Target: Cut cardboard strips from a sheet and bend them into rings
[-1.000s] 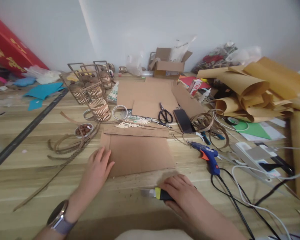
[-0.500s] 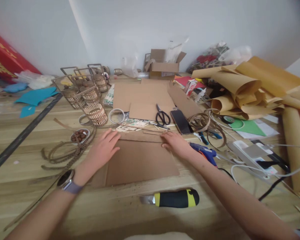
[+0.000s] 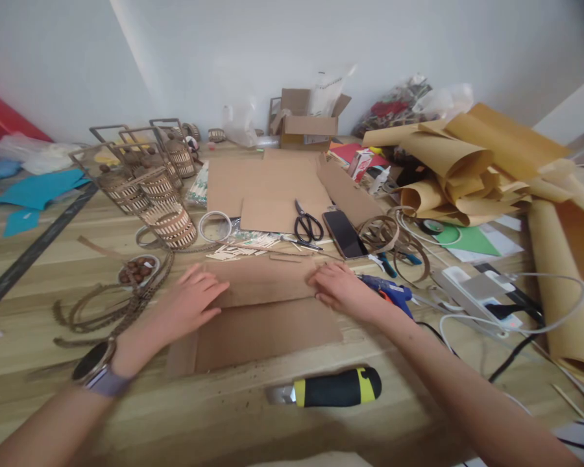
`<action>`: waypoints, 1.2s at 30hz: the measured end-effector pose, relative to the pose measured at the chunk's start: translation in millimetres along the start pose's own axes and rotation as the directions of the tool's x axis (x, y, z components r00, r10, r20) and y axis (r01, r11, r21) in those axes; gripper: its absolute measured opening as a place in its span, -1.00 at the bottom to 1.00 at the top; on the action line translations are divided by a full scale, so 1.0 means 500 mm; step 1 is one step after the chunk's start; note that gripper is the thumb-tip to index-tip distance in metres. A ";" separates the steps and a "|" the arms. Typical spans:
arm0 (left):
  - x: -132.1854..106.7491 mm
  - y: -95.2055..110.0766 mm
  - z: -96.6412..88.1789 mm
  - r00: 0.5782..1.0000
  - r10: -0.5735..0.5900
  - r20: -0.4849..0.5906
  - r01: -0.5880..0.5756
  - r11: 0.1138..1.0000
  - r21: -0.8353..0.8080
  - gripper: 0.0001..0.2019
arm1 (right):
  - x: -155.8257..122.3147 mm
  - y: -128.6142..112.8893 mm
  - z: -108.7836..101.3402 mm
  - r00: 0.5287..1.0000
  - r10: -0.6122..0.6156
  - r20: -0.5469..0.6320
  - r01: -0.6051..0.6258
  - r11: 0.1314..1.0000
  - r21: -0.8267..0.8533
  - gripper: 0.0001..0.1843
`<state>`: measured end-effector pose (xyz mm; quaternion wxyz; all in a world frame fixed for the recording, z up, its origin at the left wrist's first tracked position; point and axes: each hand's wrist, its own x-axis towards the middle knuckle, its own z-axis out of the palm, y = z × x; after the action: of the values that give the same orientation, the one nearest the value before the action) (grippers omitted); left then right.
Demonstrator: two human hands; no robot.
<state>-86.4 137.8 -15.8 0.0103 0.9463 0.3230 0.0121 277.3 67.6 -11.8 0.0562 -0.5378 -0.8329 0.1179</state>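
A brown cardboard sheet lies in front of me, with a long flap along its far side tilted up from the part below. My left hand holds the left end of this flap, its fingers reaching over the cardboard and the thumb lower down. At the flap's right end is my right hand, fingers curled against the cardboard edge. Nearer to me a utility knife with a black and yellow handle rests on the table, blade pointing left. A thin cardboard strip lies just beyond the flap.
Scissors, a phone and more cardboard lie beyond. Small woven baskets, a bowl of brown beads and coiled strips are left. A blue glue gun, a power strip and brown paper are right.
The far flap of the cardboard has come up and shows wider than before. Both hands have shifted with it, slightly nearer to me. The whole view has swung a little to the right.
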 end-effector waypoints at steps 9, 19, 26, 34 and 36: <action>-0.170 0.022 0.117 0.979 -0.007 -0.202 -0.021 0.990 -0.136 -0.61 | -0.098 -0.064 0.045 0.994 -0.096 0.053 0.094 0.995 0.036 -0.73; -0.168 0.074 0.113 0.960 -0.009 -0.279 -0.001 0.999 -0.035 -0.60 | -0.077 -0.010 0.023 0.988 -0.135 0.078 0.113 0.965 0.238 -0.74; -0.184 0.103 0.084 0.968 -0.057 -0.243 0.048 0.998 -0.042 -0.61 | -0.080 0.008 0.029 0.986 -0.166 0.031 0.159 0.974 0.161 -0.73; -0.181 0.110 0.086 0.946 0.041 -0.322 -0.048 0.999 -0.015 -0.63 | -0.088 0.006 0.019 0.991 -0.126 0.051 0.122 0.989 0.079 -0.74; -0.180 0.106 0.091 0.942 0.046 -0.333 -0.061 0.997 -0.035 -0.63 | -0.091 0.005 0.018 0.992 -0.116 0.050 0.112 0.990 0.081 -0.72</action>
<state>-123.7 40.3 -61.3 -0.0232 0.9387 0.2938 0.1787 296.4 26.2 -19.4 0.0609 -0.4833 -0.8582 0.1616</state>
